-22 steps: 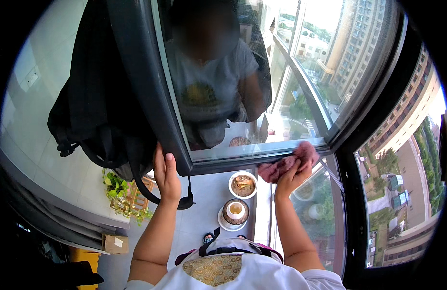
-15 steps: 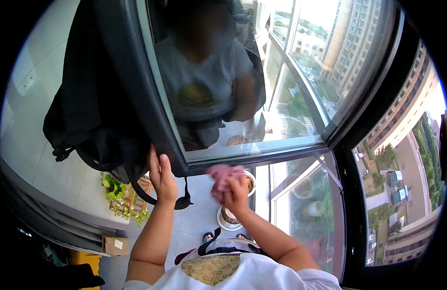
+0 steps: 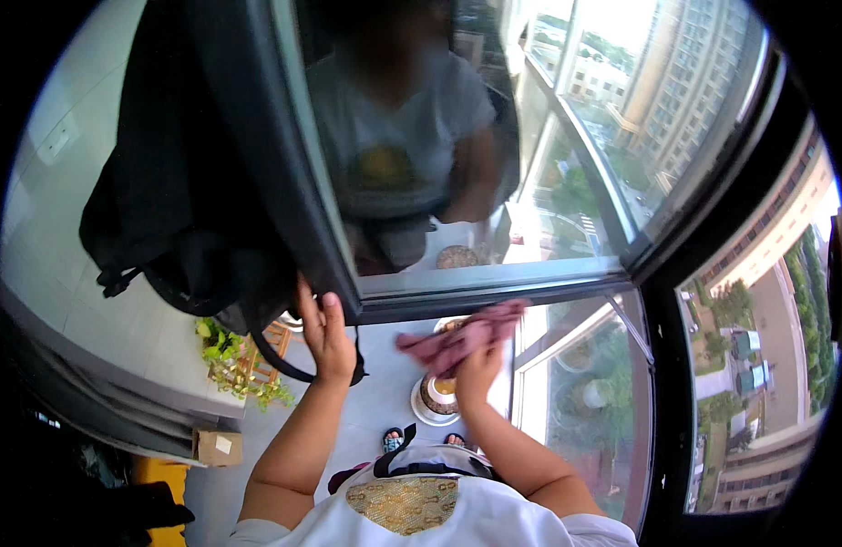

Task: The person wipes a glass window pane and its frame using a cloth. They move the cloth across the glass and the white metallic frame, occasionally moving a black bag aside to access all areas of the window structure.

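An opened window sash stands in front of me, with a dark frame (image 3: 325, 228) and a glass pane (image 3: 485, 246) that mirrors my body. At the frame's lower left corner, my left hand (image 3: 330, 342) grips the edge, its thumb pointing up and some fingers hidden. Below the sash's bottom rail (image 3: 521, 296), my right hand (image 3: 478, 369) is closed on a pinkish cloth (image 3: 453, 345). The cloth spreads out to both sides of the fingers, its upper end close to the rail; whether it touches cannot be made out.
A black bag (image 3: 193, 210) with a dangling strap hangs left of the sash. Leafy plants (image 3: 222, 351) on a wooden stand are at lower left, and a potted planter (image 3: 430, 401) on a white saucer is below my hands. A window stay (image 3: 629, 328) braces the right side.
My right hand has moved a little to the right, and the bunched cloth has spread out wider. My left hand keeps its grip; sash and hand appear slightly further right.
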Demonstrator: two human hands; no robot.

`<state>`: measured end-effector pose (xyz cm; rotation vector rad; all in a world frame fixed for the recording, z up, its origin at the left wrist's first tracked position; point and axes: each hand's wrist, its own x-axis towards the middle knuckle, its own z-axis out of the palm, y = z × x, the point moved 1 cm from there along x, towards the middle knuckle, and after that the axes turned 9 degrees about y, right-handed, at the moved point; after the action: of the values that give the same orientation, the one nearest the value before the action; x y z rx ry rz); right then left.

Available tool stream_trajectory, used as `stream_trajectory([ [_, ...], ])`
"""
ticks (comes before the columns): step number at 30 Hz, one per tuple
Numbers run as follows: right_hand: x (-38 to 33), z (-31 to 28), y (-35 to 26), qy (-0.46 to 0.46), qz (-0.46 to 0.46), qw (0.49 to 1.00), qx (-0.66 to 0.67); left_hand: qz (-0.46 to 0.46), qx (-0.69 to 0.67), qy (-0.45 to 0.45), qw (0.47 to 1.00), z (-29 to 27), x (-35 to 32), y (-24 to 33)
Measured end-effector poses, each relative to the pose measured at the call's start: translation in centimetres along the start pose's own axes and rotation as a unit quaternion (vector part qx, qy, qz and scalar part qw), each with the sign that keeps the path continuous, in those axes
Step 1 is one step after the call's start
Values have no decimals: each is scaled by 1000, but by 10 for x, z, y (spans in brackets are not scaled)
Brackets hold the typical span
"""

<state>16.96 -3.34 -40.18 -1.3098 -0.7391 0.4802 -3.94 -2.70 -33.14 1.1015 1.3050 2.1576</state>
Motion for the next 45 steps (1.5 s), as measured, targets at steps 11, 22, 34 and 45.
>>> stream_trajectory([
  [11, 174, -62, -11, 198, -31, 979, -28, 412, 300, -287, 811, 50, -65, -2],
  [22, 189, -95, 8, 140, -3, 979, 149, 409, 385, -317, 764, 64, -77, -14],
  [34, 118, -72, 0, -41, 75, 993, 82, 408, 424, -300, 751, 62, -81, -12],
  [45, 155, -100, 2, 28, -69, 978, -195, 435, 439, -309, 723, 66, -83, -14],
])
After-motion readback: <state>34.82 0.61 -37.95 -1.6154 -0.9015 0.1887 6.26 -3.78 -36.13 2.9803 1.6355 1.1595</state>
